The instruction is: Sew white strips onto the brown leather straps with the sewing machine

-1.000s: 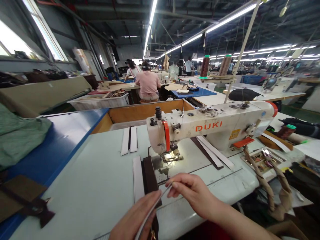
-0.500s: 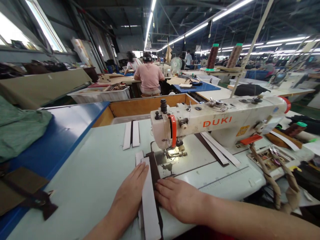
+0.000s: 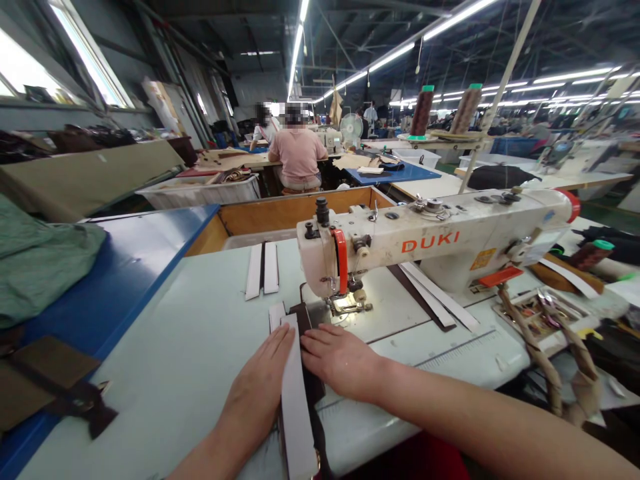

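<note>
A white strip [image 3: 297,407] lies lengthwise on the sewing table, with a dark brown strip [image 3: 311,387] along its right side. My left hand [image 3: 263,383] rests flat on the white strip's left edge, fingers stretched toward its far end. On the dark strip lies my right hand [image 3: 345,363], open, its fingers pointing left and almost reaching the white strip. Another white strip [image 3: 277,315] shows partly from beneath, beyond my left fingertips. The sewing machine [image 3: 435,240] stands just beyond my right hand, its presser foot [image 3: 347,305] touching neither strip.
Two short white strips [image 3: 262,269] lie farther back on the table. Longer white strips [image 3: 440,298] sit under the machine arm. A tool tray [image 3: 543,320] is at right, and a blue table [image 3: 145,263] adjoins at left. A person in pink [image 3: 299,155] sits ahead.
My right hand has slid away from me along the dark strip and slightly left. The left hand stays in nearly the same spot on the white strip.
</note>
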Available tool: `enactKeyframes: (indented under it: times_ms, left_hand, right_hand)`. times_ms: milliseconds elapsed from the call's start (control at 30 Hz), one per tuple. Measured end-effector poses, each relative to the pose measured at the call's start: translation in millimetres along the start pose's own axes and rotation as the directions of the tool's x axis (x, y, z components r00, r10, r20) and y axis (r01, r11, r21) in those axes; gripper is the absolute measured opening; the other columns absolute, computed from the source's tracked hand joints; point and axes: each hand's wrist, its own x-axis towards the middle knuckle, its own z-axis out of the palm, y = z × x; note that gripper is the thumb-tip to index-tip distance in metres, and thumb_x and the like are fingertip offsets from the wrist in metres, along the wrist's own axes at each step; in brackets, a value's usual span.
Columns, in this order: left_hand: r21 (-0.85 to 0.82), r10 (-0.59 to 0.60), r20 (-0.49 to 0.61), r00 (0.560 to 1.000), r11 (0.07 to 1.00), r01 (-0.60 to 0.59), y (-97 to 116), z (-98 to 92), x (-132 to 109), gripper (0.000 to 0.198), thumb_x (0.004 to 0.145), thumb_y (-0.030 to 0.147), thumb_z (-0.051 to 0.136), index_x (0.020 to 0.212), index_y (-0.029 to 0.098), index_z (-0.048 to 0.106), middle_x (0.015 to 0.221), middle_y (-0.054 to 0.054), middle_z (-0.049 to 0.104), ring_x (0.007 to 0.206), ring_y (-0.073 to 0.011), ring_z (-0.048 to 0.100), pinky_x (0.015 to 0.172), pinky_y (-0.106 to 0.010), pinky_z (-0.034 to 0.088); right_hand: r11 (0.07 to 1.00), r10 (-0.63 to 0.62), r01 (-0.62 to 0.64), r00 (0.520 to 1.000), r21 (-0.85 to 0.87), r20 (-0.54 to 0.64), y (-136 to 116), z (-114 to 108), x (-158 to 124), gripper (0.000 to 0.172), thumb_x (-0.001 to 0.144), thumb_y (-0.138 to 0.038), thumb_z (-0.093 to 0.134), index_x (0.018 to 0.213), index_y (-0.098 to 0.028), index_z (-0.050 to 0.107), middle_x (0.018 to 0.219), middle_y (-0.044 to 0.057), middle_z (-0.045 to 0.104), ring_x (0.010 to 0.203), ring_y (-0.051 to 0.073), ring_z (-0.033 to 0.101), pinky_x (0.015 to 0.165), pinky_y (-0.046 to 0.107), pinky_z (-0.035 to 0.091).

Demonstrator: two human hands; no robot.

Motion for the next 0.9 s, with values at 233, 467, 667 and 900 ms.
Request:
enactKeyframes:
  times_ms: [233,467,667,900]
  left_hand:
    - [0.003,0.072,-0.092,0.993,0.997,-0.072,33,-1.9,-18,0.057,0.085,0.007,0.031,0.142,0.008,0.031,0.123,-0.017,0.064,0.113,-0.0216,0.062,0.093,-0.033,0.053]
    - [0.027,0.159,-0.028,0.987,0.987,-0.158,45,-9.0,9,0.046,0.084,0.007,0.030,0.127,0.004,0.047,0.125,-0.021,0.061,0.116,-0.0259,0.060,0.092,-0.037,0.053]
    - [0.037,0.186,0.016,0.982,0.982,-0.186,42,3.7,17,0.045,0.084,0.004,0.029,0.125,0.004,0.049,0.121,-0.021,0.063,0.115,-0.0257,0.060,0.090,-0.037,0.054]
    - [0.050,0.192,0.001,0.981,0.980,-0.192,40,10.4,14,0.048,0.085,0.005,0.028,0.130,0.004,0.044,0.123,-0.022,0.062,0.115,-0.0261,0.060,0.089,-0.037,0.054]
  right_hand:
    - [0.993,0.119,-0.117,0.990,-0.026,0.073,-44,-24,-38,0.035,0.092,-0.027,0.048,0.115,-0.002,0.060,0.122,0.020,0.061,0.111,0.030,0.054,0.100,0.041,0.039]
    - [0.988,0.151,-0.153,0.986,0.017,0.063,-55,-29,-62,0.037,0.093,-0.028,0.046,0.114,-0.003,0.062,0.126,0.020,0.058,0.118,0.032,0.050,0.103,0.042,0.037]
    - [0.984,0.139,-0.148,0.985,0.096,0.101,-52,-24,-66,0.037,0.092,-0.031,0.050,0.116,-0.007,0.061,0.124,0.016,0.060,0.121,0.031,0.046,0.106,0.042,0.035]
    - [0.979,0.151,-0.158,0.987,0.131,0.061,-48,-15,-70,0.035,0.093,-0.035,0.048,0.113,-0.010,0.062,0.125,0.015,0.059,0.122,0.030,0.046,0.105,0.040,0.036]
